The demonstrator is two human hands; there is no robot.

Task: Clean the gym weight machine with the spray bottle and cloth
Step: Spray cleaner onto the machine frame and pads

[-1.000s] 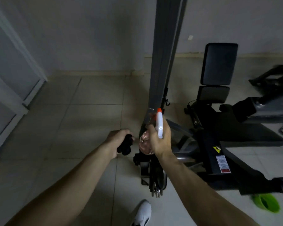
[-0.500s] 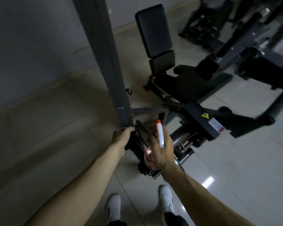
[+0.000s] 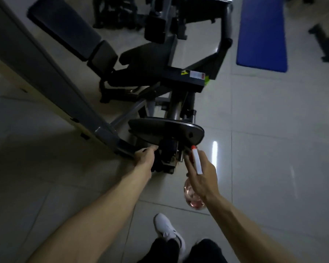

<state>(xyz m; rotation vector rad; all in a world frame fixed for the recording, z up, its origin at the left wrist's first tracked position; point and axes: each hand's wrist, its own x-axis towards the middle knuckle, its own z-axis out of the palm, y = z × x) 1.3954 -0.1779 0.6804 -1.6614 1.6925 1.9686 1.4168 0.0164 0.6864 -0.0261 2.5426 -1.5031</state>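
The dark gym weight machine [image 3: 165, 130] fills the upper middle, with a black curved plate across its lower front. My right hand [image 3: 203, 175] grips a clear spray bottle [image 3: 193, 198] with pinkish liquid; its white head with an orange nozzle [image 3: 195, 158] points at the plate's underside. My left hand [image 3: 145, 157] holds a dark cloth [image 3: 158, 164] against the machine's lower mechanism, just left of the nozzle. The cloth is hard to make out in the dim light.
A grey slanted column [image 3: 46, 76] runs from upper left down to the machine's base. A padded seat back [image 3: 65, 25] is at the top left. A blue mat [image 3: 261, 35] lies on the tiled floor at upper right. My white shoe [image 3: 167, 230] is below.
The view has swung right and down. My right hand has drawn the bottle right, away from my left hand. The left hand stays on the machine's lower part.
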